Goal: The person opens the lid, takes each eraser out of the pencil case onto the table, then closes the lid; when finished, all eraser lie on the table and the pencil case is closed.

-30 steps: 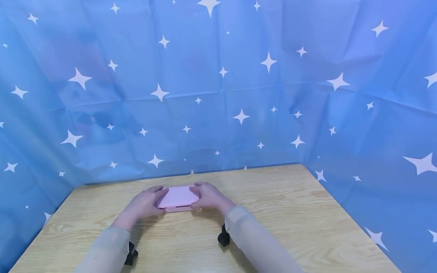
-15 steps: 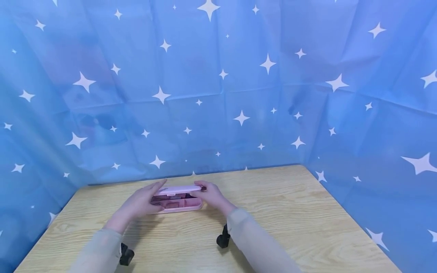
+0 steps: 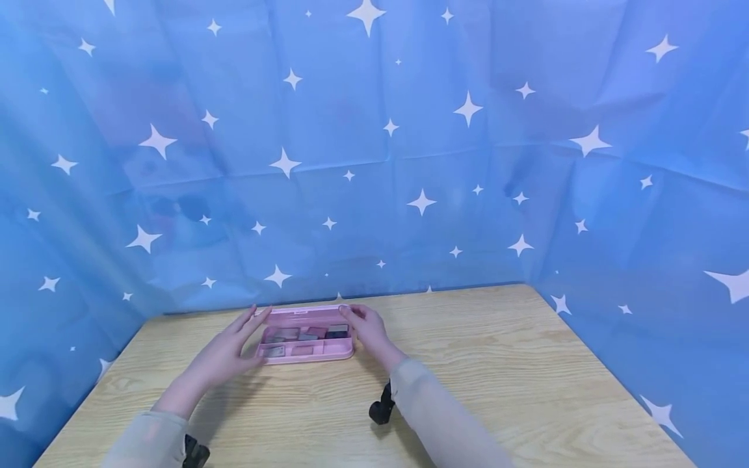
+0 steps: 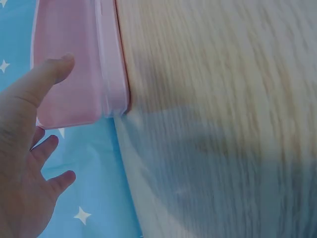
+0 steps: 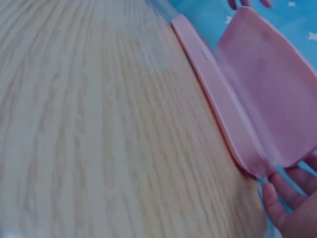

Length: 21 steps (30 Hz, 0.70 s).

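Swung up further since half a second ago: lid (image 3: 307, 316). Left hand (image 3: 219, 357) spread at its left end; right hand (image 3: 370, 330) at its right, can't tell if pinching. Pink pencil case (image 3: 336, 351) on bench (image 3: 468, 364), small blocks (image 3: 287, 333) inside; starry backdrop (image 3: 351, 97) behind.

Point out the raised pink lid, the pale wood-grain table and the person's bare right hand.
Raised pink lid (image 5: 272, 89): right wrist view, on its inner face.
Pale wood-grain table (image 3: 497, 377): head view, on its top.
Bare right hand (image 3: 371, 333): head view, on its back.
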{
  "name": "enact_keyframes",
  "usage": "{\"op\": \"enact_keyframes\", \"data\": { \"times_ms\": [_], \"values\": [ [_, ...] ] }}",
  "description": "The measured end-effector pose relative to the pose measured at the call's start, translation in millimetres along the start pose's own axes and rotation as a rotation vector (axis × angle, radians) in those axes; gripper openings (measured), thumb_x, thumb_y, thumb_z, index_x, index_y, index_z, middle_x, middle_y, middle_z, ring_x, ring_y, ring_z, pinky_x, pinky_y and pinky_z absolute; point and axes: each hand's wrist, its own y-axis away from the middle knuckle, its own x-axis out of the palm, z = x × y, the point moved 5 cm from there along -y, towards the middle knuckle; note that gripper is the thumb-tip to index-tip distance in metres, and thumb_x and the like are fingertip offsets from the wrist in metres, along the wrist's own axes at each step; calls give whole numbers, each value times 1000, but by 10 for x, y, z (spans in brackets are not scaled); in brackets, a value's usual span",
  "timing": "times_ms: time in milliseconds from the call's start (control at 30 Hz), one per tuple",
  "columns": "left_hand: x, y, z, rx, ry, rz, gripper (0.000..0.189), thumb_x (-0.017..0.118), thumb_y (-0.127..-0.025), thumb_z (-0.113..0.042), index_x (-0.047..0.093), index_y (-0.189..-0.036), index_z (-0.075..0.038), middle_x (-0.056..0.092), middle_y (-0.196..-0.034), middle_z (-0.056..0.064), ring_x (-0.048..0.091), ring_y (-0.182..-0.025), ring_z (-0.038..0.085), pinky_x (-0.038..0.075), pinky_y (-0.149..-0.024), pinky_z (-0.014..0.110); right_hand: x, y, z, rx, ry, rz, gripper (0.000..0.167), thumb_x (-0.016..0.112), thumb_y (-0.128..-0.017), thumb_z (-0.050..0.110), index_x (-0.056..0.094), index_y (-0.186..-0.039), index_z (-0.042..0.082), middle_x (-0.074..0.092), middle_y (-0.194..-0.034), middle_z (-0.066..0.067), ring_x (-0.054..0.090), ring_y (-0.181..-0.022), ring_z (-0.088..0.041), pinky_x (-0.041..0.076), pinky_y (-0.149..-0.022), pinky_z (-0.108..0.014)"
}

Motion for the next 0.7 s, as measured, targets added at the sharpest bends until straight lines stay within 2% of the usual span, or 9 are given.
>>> {"op": "enact_keyframes", "data": {
  "times_ms": [133,267,333,500,600,700],
  "values": [
    [25,-35,30,-20,20,-10,87,76,-84,-29,27,-155,-18,21,-157,21,45,-123,52,40,-95,65,-16,1,-11,17,-25,3,69,58,-94,52,52,-134,-4,58,-128,-19,57,-115,-32,48,-95,-44],
    [63,-115,72,-91,46,24,88,70,-89,-41,18,-157,-23,16,-159,18,32,-133,52,32,-100,68,-4,58,-35,54,-65,27,74,58,-94,50,44,-141,-5,52,-136,-23,54,-120,-35,45,-100,-45],
    [84,-156,78,-107,45,42,85,65,-91,-46,17,-157,-22,16,-159,19,28,-135,52,29,-102,69,5,91,-50,69,-76,39,76,60,-93,49,41,-143,-5,50,-137,-23,54,-120,-35,45,-100,-46],
    [114,-259,55,-85,48,52,68,54,-99,-41,27,-154,-13,31,-151,25,33,-133,50,29,-104,66,21,136,-32,40,-63,59,73,60,-94,47,42,-142,-5,54,-133,-23,58,-113,-32,47,-97,-46],
    [123,-307,58,-99,72,61,58,49,-102,-38,36,-150,-9,41,-145,26,37,-132,48,29,-106,62,15,149,-9,23,-56,64,70,60,-95,45,44,-141,-6,55,-132,-23,60,-109,-33,48,-97,-45],
    [113,-344,65,-120,94,70,55,46,-102,-40,43,-146,-7,47,-142,24,40,-130,46,31,-105,61,-4,161,-11,16,-46,67,67,62,-95,38,43,-140,-8,54,-132,-25,57,-115,-35,45,-100,-45]
  ]
}}
